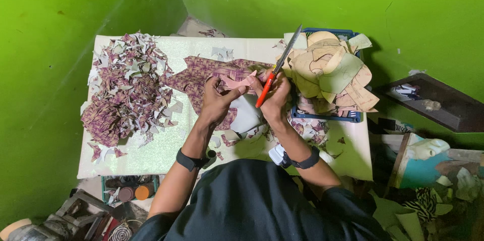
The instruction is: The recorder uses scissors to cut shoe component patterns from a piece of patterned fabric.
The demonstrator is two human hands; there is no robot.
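My right hand (275, 101) grips red-handled scissors (279, 65), their blades pointing up and to the right. My left hand (216, 102) pinches a small pinkish cut piece (237, 81) just left of the scissors. Under both hands lies a sheet of purple woven-pattern material (201, 72) on a pale table (156, 153). A grey-white piece (247, 115) rests between my wrists. I wear a dark band on the left wrist and a watch on the right.
A heap of purple and white offcuts (128, 87) covers the table's left side. A blue tray (330, 116) at right holds stacked beige cardboard templates (330, 67). Green walls surround the table. Jars and clutter sit on the floor at lower left; a dark shelf (433, 102) stands at right.
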